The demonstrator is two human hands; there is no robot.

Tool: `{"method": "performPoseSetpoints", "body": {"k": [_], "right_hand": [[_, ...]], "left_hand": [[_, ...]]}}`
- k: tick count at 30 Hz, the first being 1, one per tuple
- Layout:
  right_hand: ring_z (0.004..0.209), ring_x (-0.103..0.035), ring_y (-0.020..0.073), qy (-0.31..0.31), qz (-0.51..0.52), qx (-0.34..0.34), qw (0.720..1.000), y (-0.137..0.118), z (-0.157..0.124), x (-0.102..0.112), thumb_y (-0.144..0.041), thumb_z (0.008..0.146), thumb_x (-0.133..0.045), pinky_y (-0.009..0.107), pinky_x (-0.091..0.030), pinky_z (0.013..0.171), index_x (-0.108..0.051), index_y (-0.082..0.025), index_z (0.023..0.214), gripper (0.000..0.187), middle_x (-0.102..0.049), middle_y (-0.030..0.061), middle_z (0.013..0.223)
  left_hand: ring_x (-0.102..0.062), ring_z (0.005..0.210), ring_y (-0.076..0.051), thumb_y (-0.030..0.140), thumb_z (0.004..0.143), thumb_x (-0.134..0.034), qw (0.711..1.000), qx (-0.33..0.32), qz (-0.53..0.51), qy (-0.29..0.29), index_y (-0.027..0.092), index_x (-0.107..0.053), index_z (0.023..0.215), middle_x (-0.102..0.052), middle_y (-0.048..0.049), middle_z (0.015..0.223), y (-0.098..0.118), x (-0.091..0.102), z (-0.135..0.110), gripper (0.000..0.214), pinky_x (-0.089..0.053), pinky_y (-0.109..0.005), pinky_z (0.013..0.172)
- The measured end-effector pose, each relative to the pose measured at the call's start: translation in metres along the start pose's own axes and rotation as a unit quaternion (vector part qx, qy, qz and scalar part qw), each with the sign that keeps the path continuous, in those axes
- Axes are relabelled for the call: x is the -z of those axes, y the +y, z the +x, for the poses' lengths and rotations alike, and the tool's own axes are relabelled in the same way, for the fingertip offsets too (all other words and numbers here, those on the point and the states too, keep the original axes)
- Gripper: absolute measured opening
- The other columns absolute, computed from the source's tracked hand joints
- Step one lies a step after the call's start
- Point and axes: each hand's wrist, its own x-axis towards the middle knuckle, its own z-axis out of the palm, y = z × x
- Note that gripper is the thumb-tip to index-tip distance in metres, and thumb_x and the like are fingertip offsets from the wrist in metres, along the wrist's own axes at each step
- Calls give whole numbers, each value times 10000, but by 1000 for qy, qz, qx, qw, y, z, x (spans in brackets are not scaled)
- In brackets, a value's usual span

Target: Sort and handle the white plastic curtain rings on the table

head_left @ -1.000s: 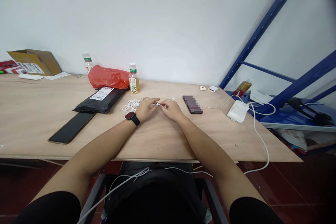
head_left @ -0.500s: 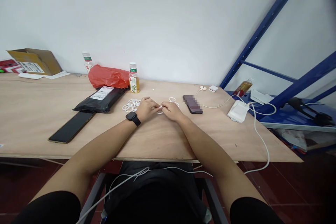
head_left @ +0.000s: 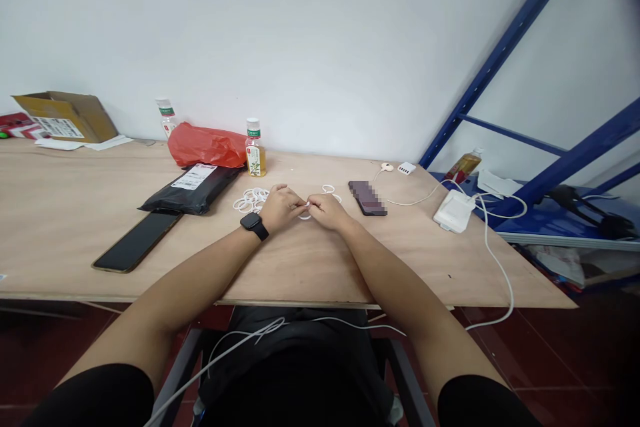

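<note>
My left hand, with a black watch on the wrist, and my right hand meet fingertip to fingertip on the wooden table. Both are pinched on a small white ring between them. A pile of white rings lies just left of my left hand. A couple more white rings lie behind my right hand.
A black parcel, a red bag, two bottles and a dark phone sit to the left. A second phone, a white charger with its cable and blue shelving are to the right. A cardboard box stands far left.
My hands have shifted slightly towards me and closed together over the white ring. Everything else on the table is where it was.
</note>
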Motion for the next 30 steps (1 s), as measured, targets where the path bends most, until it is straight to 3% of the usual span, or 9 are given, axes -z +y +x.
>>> {"method": "performPoseSetpoints", "body": {"k": [9,21,27,30], "right_hand": [[591,-455,135,24,-38,-33,998,-5,0,-2,-201,806,-442,273,-250,574,-521,-191,562,257,-560,3,586],[642,-498,154,69,-35,-69,995,-4,4,-2,-202,817,-421,274,-288,602,-608,-194,600,286,-621,22,634],[661,-499,158,98,-63,-98,988,2,3,0,-229,842,-424,272,-277,599,-603,-202,617,288,-609,18,638],[658,-503,161,102,-102,-112,983,8,1,4,-252,855,-442,282,-246,579,-609,-204,627,287,-632,30,673]], "left_hand": [[-660,860,-178,361,917,-591,1000,-21,-15,-11,227,-737,842,-753,-32,844,-1,-1,2,212,-345,-422,1040],[-661,857,-184,392,922,-593,999,-3,-50,15,224,-730,909,-753,-40,890,2,1,3,217,-443,-362,897],[-644,973,-216,419,931,-549,999,28,-31,33,222,-693,1075,-751,-54,997,0,6,3,284,-387,-419,996],[-610,1057,-263,306,896,-528,997,68,32,26,230,-719,963,-735,-66,1053,-9,10,0,216,-316,-512,1045]]}}
